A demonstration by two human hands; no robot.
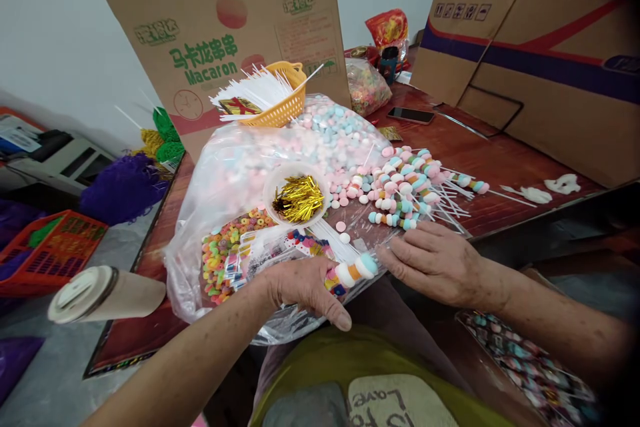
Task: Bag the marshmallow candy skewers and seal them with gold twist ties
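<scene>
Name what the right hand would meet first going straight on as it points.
Most likely the candy skewer in the left hand, its near end just ahead of the right hand, though depth is unclear.

You have open tabletop (465,157) between the pile of candy skewers (407,180) and the right-hand carton (550,113), with the phone (411,115) lying at its far end. Ahead, the tall Macaron carton (280,20) walls you off behind the yellow basket (287,103). The bowl (271,181) and bulging plastic bag (197,180) block the middle. On your left, a strip of table runs beside the bag, with the lidded cup (133,295) near its front.
</scene>
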